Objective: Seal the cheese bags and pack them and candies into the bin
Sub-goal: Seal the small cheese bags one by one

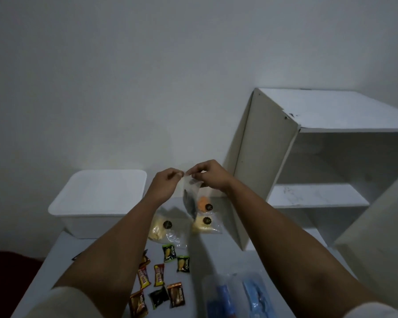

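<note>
My left hand (167, 183) and my right hand (208, 174) pinch the top edge of a clear cheese bag (190, 198) and hold it up above the table; it hangs down with a dark patch inside. Below it lie an orange cheese bag (204, 204), a pale yellow cheese bag (205, 224) and a larger yellow cheese bag (161, 229), each with a round dark sticker. Several wrapped candies (159, 275), green, red, brown and black, lie scattered on the near table. The white bin (97, 203) stands at the back left.
A white shelf unit (308, 171) stands at the right, close to the bags. A clear tray with blue items (239, 294) lies at the near right. The white table's (218, 255) left edge runs beside a dark red floor area.
</note>
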